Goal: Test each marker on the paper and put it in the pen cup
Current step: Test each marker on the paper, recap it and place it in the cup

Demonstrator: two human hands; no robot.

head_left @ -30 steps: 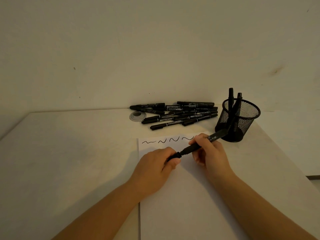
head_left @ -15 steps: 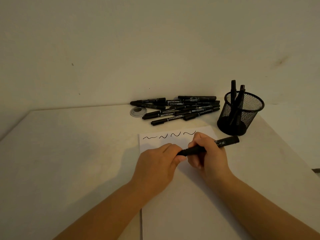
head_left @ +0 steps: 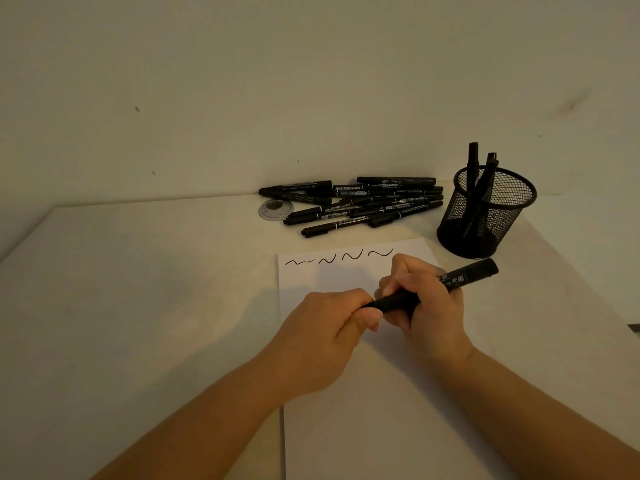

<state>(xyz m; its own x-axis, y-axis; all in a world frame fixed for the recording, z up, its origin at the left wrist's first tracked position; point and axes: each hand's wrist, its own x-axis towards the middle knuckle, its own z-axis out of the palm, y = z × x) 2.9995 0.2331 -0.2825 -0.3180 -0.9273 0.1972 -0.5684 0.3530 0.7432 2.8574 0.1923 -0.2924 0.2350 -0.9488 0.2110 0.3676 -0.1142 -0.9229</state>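
hands (head_left: 325, 327) (head_left: 426, 299) both grip one marker (head_left: 450, 282) over paper (head_left: 346, 278), marker pile (head_left: 353, 202) and pen cup (head_left: 485, 216) beyond.

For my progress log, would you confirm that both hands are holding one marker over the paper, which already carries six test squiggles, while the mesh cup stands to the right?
Not quite: the head view shows four squiggles on the paper, not six. The rest holds: left hand and right hand both hold one marker, and the mesh cup stands to the right.
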